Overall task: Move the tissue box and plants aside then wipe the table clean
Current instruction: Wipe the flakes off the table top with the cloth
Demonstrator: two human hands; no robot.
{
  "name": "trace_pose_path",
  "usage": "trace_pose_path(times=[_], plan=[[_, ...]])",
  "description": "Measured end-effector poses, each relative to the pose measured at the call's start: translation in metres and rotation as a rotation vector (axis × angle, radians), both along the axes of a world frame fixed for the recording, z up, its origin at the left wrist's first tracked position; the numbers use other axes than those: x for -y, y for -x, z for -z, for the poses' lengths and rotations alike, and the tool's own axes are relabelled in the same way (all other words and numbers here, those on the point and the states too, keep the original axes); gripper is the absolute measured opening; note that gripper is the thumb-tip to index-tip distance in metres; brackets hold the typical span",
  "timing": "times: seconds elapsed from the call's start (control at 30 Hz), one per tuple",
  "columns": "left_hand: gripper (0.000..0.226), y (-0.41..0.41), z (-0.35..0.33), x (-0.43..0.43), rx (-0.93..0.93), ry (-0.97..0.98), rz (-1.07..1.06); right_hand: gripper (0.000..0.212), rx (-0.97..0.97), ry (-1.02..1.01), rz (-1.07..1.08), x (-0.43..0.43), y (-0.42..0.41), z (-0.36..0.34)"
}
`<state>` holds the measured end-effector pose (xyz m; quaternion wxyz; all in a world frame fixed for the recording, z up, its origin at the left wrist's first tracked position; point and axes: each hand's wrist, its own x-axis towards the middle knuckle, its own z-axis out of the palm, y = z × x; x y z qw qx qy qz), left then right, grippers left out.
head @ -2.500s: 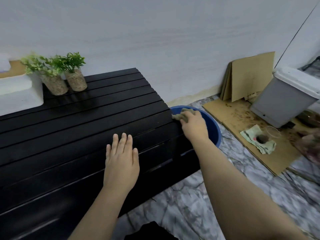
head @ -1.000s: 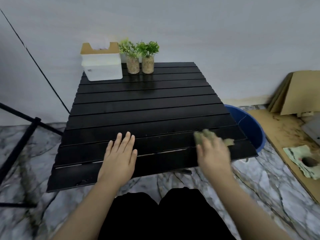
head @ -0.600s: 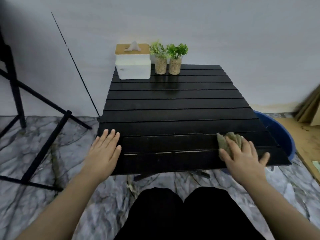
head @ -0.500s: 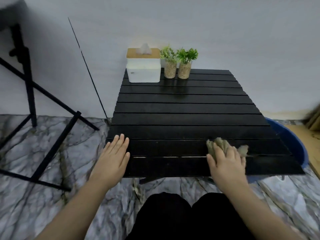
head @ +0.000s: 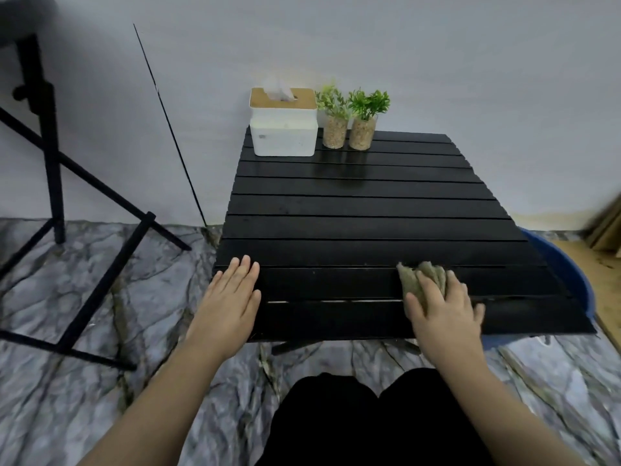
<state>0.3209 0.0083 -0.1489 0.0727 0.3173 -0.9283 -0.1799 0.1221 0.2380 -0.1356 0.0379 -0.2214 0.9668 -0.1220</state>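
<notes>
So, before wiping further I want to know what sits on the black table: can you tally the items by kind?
Tissue box: 1
Potted plants: 2
Cloth: 1
Total: 4

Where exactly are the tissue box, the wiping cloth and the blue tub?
tissue box (head: 284, 136), head view, on its white front face.
cloth (head: 420, 275), head view, on the bunched part beyond the fingers.
blue tub (head: 568, 274), head view, on its outer wall.

Home room, marbled floor (head: 84, 398), tissue box (head: 284, 129), potted plants (head: 353, 119), plain wall (head: 437, 62)
</notes>
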Motion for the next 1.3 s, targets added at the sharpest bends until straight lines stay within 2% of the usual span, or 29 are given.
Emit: trace_pose_path(times=[0.07,0.2,0.3,0.37,0.47,0.53,0.6,0.73,0.8,0.87,0.97,1.07,1.13,1.2,1.3], plan=[[0.058,0.006,-0.007,0.007,-0.040,-0.051,-0.018,0.047,-0.078,0.062,-0.012,0.022,-0.012,0.007],[0.050,0.043,-0.019,0.042,-0.083,-0.011,-0.047,0.048,-0.141,0.139,-0.458,0.112,-0.055,0.011],[0.050,0.079,-0.021,0.058,-0.036,0.008,-0.031,0.055,-0.044,0.117,-0.706,0.142,-0.036,0.007],[0.051,0.093,-0.013,0.060,0.023,0.030,-0.002,0.053,-0.098,0.122,-0.589,0.126,0.007,0.010],[0.052,0.097,-0.003,0.062,0.073,0.072,0.019,0.045,-0.095,0.050,-0.192,0.071,0.085,0.010],[0.052,0.097,-0.002,0.063,0.072,0.073,0.022,0.046,-0.077,0.044,-0.033,0.055,0.103,0.006],[0.052,0.097,-0.002,0.063,0.073,0.073,0.023,0.045,-0.143,0.059,-0.051,0.073,0.081,0.010],[0.052,0.095,0.001,0.063,0.066,0.072,0.022,0.043,-0.132,0.152,-0.457,0.144,-0.006,0.014],[0.052,0.095,0.000,0.065,0.072,0.055,0.021,0.043,-0.080,0.137,-0.576,0.154,-0.011,0.007],[0.051,0.098,-0.005,0.064,0.066,0.022,-0.022,0.045,-0.078,0.145,-0.553,0.133,0.019,0.008],[0.052,0.122,-0.015,0.042,0.006,-0.013,-0.131,0.044,-0.108,0.148,-0.296,0.067,0.098,0.014],[0.053,0.169,-0.017,-0.004,-0.040,0.018,-0.004,0.044,-0.061,0.065,0.052,-0.010,0.177,0.007],[0.053,0.205,-0.016,-0.036,-0.050,-0.013,0.079,0.045,-0.035,0.049,0.195,-0.032,0.199,0.003],[0.052,0.237,-0.017,-0.058,-0.058,-0.036,0.128,0.045,-0.054,0.048,0.127,-0.019,0.192,0.004],[0.052,0.271,-0.014,-0.067,-0.014,0.038,0.189,0.044,-0.079,0.117,-0.270,0.022,0.148,0.008]])
